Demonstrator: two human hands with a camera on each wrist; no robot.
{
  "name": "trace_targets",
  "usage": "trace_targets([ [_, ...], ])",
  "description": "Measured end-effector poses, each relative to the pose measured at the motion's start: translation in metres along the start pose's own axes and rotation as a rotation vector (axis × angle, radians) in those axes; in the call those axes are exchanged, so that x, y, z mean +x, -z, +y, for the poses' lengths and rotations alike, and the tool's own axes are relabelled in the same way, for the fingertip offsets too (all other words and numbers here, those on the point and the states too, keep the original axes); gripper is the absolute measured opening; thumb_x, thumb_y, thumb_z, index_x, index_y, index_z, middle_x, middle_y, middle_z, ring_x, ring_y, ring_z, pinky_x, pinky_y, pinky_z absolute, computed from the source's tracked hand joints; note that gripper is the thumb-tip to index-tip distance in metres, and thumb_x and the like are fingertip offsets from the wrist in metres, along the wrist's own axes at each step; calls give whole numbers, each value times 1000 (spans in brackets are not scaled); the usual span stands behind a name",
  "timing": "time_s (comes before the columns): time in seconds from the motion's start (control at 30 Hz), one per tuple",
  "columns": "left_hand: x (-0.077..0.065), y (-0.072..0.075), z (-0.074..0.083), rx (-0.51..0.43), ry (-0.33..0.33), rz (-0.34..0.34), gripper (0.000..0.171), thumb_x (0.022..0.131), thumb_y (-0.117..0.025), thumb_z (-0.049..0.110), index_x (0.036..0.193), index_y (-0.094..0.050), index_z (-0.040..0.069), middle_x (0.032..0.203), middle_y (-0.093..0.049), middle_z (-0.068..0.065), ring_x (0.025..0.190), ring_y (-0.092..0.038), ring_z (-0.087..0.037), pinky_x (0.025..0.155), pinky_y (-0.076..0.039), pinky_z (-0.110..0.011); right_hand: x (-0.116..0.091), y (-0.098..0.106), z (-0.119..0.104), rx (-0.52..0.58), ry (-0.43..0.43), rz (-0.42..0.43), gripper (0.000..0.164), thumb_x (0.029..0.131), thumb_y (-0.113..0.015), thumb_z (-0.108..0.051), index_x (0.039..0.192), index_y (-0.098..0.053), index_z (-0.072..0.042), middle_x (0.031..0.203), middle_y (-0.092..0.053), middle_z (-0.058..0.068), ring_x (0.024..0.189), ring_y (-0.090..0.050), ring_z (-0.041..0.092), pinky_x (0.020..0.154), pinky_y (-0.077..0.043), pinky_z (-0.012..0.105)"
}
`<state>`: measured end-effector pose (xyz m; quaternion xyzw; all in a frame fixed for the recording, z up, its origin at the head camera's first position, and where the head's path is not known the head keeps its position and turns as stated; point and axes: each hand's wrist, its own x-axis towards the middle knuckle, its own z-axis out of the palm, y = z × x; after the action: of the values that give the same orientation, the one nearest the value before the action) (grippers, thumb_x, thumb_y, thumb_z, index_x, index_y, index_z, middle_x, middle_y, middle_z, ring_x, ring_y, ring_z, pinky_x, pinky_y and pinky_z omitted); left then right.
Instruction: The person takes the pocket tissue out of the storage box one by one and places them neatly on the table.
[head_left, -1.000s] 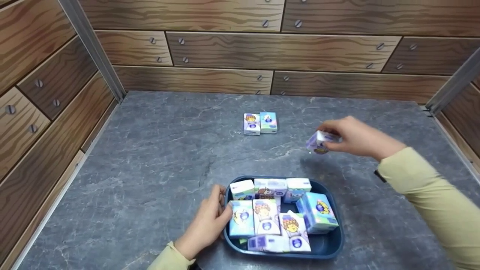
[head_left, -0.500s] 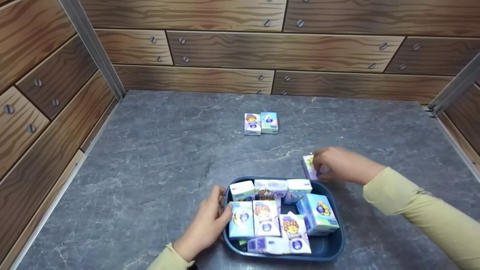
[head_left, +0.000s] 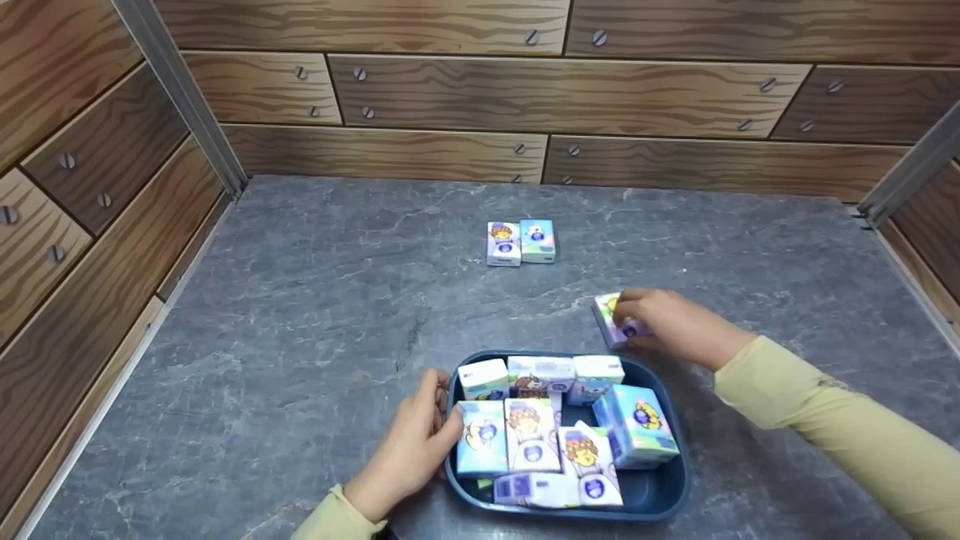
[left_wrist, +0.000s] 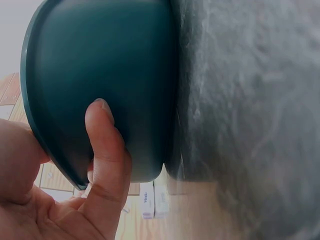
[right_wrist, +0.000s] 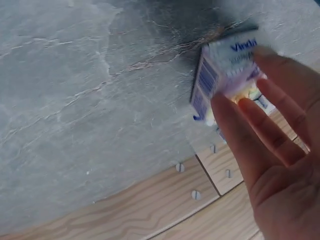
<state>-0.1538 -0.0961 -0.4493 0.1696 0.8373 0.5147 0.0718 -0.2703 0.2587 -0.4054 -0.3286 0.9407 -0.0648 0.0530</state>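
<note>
My left hand (head_left: 405,446) grips the left side of a dark blue plastic bin (head_left: 679,487), thumb at its rim. In the left wrist view, fingers (left_wrist: 106,150) lie along the bin's outer wall (left_wrist: 100,60). Several tissue packs with cartoon prints, such as a light blue tissue pack (head_left: 480,442), fill much of the bin. Behind the bin's back right corner, my right hand (head_left: 679,322) pinches a purple-and-white tissue pack (head_left: 606,319) at the tabletop. The right wrist view shows its printed end (right_wrist: 232,62) between thumb and fingers.
Two tissue packs, one white and purple (head_left: 503,244) and one blue (head_left: 537,241), lie side by side farther back on the grey marbled table (head_left: 322,315). Wood-patterned walls (head_left: 442,86) enclose the back and sides.
My right hand has brought the tissue pack down and toward the bin, then shifted slightly left with it at the tabletop. My left hand keeps its grip on the bin.
</note>
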Motion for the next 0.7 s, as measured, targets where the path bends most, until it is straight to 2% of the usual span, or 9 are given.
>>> trace_targets([
  [0.2, 4, 4, 2, 4, -1, 1, 21, 95, -50, 11, 114, -42, 7, 70, -50, 0, 46, -45, -10, 41, -41, -25, 35, 7, 17, 20, 16, 55, 33, 78, -77, -3, 109, -68, 0, 103, -64, 13, 90, -63, 27, 79, -54, 42],
  [0.47, 3, 5, 1, -32, 17, -16, 21, 96, -50, 13, 114, -42, 8, 70, -51, 0, 46, -43, -9, 41, -39, -23, 87, 15, 37, 34, -26, 23, 26, 79, -76, -2, 104, -71, 2, 98, -63, 15, 90, -62, 30, 80, -52, 45],
  [0.7, 2, 3, -2, -85, 43, -33, 19, 97, -48, 13, 115, -42, 11, 70, -53, 0, 41, -44, -11, 36, -42, -28, 121, 16, 46, 29, -26, 30, 24, 77, -74, 2, 100, -71, 5, 91, -62, 17, 87, -62, 33, 78, -51, 48],
])
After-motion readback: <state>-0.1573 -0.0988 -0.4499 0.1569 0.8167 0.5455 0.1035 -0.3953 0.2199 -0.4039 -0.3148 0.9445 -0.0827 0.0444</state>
